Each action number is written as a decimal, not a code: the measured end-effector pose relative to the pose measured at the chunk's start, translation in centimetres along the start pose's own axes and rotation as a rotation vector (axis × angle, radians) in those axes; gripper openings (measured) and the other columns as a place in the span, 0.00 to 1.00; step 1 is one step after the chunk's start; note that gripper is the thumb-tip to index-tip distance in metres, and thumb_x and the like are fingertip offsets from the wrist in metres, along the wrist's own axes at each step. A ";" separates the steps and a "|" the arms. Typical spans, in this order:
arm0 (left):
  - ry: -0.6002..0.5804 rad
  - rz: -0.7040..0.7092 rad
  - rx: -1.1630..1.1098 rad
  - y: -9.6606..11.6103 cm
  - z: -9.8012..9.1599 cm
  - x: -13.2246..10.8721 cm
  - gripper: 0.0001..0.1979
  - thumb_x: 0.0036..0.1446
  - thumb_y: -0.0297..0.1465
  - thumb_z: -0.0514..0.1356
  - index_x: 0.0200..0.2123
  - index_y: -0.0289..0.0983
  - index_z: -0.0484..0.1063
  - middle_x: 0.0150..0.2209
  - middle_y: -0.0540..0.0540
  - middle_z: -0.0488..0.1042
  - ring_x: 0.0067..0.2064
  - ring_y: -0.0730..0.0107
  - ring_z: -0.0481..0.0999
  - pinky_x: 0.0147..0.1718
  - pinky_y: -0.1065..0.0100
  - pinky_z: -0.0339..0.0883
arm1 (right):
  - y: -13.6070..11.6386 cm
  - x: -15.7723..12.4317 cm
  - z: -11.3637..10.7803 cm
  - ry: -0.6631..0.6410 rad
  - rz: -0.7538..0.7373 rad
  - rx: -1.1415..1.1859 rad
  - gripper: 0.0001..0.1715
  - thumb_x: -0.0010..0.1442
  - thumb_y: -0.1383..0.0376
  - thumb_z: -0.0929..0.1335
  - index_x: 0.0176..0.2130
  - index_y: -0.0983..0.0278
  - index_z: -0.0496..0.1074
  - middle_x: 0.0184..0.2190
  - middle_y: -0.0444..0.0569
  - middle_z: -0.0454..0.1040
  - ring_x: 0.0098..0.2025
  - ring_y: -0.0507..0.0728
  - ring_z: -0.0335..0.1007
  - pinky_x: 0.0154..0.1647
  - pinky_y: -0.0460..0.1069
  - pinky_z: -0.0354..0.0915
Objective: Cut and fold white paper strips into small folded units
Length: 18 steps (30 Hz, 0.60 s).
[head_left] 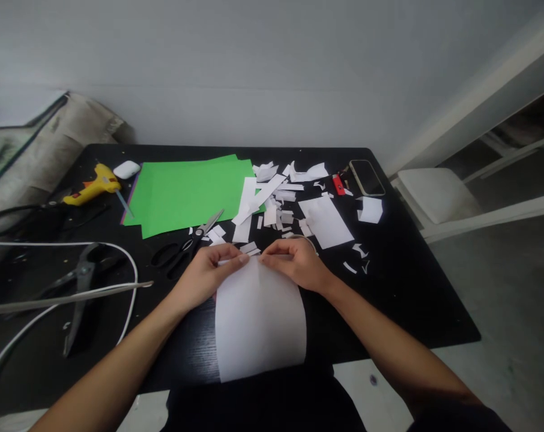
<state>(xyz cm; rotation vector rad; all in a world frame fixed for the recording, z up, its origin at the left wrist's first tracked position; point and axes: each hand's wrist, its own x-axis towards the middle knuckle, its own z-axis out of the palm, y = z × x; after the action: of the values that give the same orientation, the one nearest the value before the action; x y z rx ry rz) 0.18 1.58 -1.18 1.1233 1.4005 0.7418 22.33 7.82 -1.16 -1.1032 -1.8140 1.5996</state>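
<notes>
A sheet of white paper (260, 324) hangs over the near edge of the black table, curving toward my body. Its far edge is pinched by my left hand (215, 270), thumb on top near the middle. Just to the right, my right hand (299, 261) pinches the same edge, with a small gap between the two thumbs. A faint crease runs down from between them. Black-handled scissors (186, 243) lie partly spread beyond my left hand. Paper strips (260, 201) and small white scraps are scattered beyond both hands.
Green sheets (186, 192) lie at the back left beside a yellow glue gun (94, 185) and a white mouse (126, 170). A white cable (134, 270) loops at left near large shears (83, 282). A phone (366, 177) and red lighter (338, 185) rest at back right.
</notes>
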 end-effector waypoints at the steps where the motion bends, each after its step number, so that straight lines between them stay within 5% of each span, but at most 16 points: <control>1: 0.018 -0.023 -0.002 0.0 -0.2 0.0 0.22 0.58 0.51 0.65 0.33 0.36 0.77 0.20 0.53 0.69 0.18 0.75 0.63 0.17 0.73 0.54 | -0.1 0.0 -0.1 0.030 0.003 -0.022 0.12 0.59 0.56 0.77 0.34 0.62 0.83 0.33 0.48 0.83 0.38 0.57 0.77 0.42 0.51 0.68; 11: 0.360 0.237 0.243 -1.3 0.8 0.2 0.18 0.63 0.46 0.61 0.33 0.38 0.77 0.21 0.53 0.64 0.23 0.73 0.58 0.21 0.70 0.49 | 0.1 0.0 0.4 0.180 -0.041 -0.030 0.15 0.60 0.52 0.76 0.32 0.62 0.83 0.32 0.48 0.84 0.37 0.58 0.79 0.43 0.52 0.70; 18: 0.426 0.281 0.322 -1.2 1.1 -0.1 0.16 0.63 0.45 0.61 0.32 0.38 0.77 0.19 0.56 0.60 0.21 0.74 0.55 0.21 0.70 0.46 | 0.3 -0.1 0.8 0.223 -0.052 -0.037 0.17 0.60 0.50 0.76 0.32 0.61 0.82 0.32 0.48 0.83 0.37 0.59 0.79 0.43 0.52 0.71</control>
<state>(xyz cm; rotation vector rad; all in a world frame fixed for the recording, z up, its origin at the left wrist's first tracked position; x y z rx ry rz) 1.00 0.88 -2.42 1.4950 1.7850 1.0249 21.85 7.26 -1.57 -1.1900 -1.7158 1.3601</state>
